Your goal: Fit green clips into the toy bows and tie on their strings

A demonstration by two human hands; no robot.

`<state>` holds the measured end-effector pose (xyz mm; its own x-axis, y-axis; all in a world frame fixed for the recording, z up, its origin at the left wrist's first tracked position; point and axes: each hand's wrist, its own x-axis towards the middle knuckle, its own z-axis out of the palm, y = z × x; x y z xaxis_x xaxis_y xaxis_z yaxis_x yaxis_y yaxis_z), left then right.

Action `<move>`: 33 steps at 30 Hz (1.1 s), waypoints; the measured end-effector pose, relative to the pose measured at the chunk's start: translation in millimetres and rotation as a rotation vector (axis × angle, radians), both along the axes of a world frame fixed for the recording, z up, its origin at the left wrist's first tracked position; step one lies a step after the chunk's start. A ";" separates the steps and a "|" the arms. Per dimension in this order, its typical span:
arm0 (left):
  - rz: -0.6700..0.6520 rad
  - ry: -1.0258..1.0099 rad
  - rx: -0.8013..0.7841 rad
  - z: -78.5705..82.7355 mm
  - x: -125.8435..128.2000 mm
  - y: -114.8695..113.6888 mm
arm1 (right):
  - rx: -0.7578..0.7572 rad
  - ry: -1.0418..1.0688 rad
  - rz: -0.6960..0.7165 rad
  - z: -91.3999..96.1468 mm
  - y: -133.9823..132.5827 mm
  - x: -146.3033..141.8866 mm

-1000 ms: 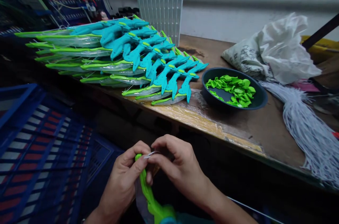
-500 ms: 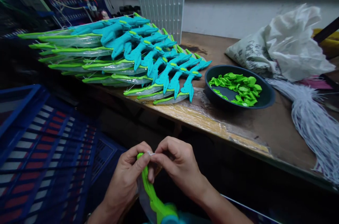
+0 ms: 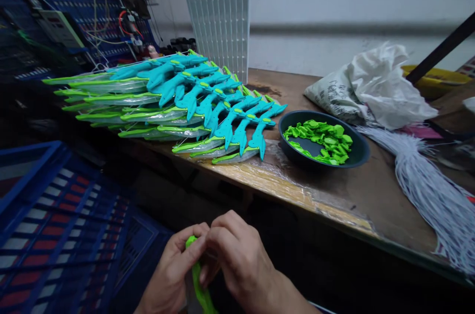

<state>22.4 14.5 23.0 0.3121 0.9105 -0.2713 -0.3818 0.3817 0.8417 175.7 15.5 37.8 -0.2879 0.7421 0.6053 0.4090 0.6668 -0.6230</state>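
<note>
My left hand (image 3: 172,267) is closed around the tip of a green plastic toy bow limb (image 3: 200,289), which has a clear strip along its side. The rest of that bow runs out of the bottom of the view. Right against the left fingertips, my right hand (image 3: 241,264) is curled in a pinch. Its back hides most of the white string between the fingers; only a faint bit shows. On the table ahead lies a stack of teal and green toy bows (image 3: 226,128) with white strings.
Right of the stack sits a dark bowl (image 3: 284,148) with small green plastic pieces (image 3: 334,138). A bundle of white strings (image 3: 419,180) hangs over the table edge (image 3: 297,200). Behind it rests a white sack (image 3: 378,86). Blue crates (image 3: 44,235) stand at the lower left.
The view has tilted up, so the hands sit lower. My right hand has turned over and moved closer to the left; the string tip that showed between the fingers is now mostly covered.
</note>
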 end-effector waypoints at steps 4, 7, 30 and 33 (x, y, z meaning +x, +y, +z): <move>0.043 0.000 -0.070 -3.1 -1.0 -1.0 | -0.007 -0.015 -0.012 -3.4 -3.7 -0.3; 0.033 0.036 -0.031 -5.2 -3.2 -2.0 | -0.054 0.017 -0.002 -6.1 -7.2 0.0; -0.018 -0.077 -0.140 -28.0 1.0 2.7 | 0.276 -0.129 -0.277 -33.4 -2.3 -12.3; -0.016 -0.066 -0.136 -21.7 4.3 2.1 | 0.226 -0.162 -0.271 -35.5 -4.1 -10.5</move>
<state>26.8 16.6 1.2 0.3472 0.8617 -0.3700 -0.4280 0.4966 0.7551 165.2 11.4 2.3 -0.2051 0.6573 0.7252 0.6707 0.6340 -0.3850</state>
